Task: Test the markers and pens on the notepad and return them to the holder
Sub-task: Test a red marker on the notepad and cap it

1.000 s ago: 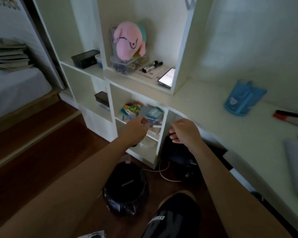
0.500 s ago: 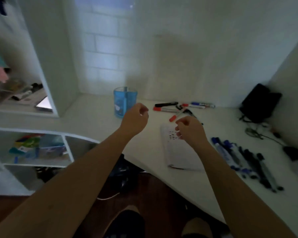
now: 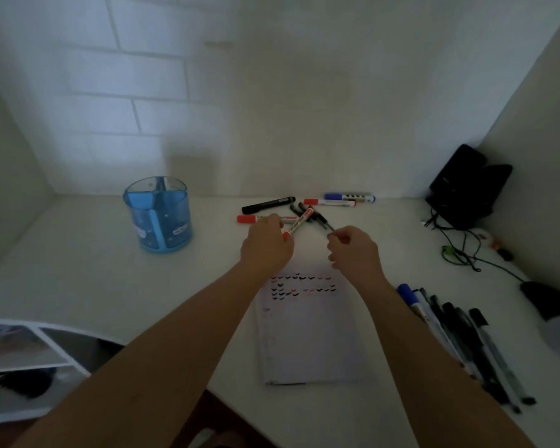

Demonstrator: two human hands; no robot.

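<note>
Notepad (image 3: 311, 334) is laid flat on the white desk (image 3: 78, 270), centred near the front edge; rows of small dark and reddish test ticks are seen across its upper part. Both bare forearms are extended over it.

Left hand (image 3: 267, 245) is curled at the pad's far left corner, fingers closed around the red-capped end of a white marker (image 3: 299, 223), which is angled up and away toward the loose pile. Right hand (image 3: 354, 250) is loosely closed at the pad's far right corner, thumb and forefinger pinched together close to a thin black pen (image 3: 324, 219); whether that pen is actually gripped cannot be told.

Blue holder (image 3: 158, 215) stands upright on the desk, well to the left of the hands, apparently with nothing in it.

Behind the hands, near the wall, loose items are scattered: a black marker (image 3: 268, 204), a red-capped marker (image 3: 259, 218) partly hidden by the left hand, another red-capped marker (image 3: 330, 202), and a blue-capped marker (image 3: 349, 197) just beyond it.

A row of dark pens and a blue-capped marker (image 3: 459, 341) is laid side by side to the right of the pad. Black case (image 3: 466, 185) and tangled cables (image 3: 456, 250) are noted in the far right corner.
</note>
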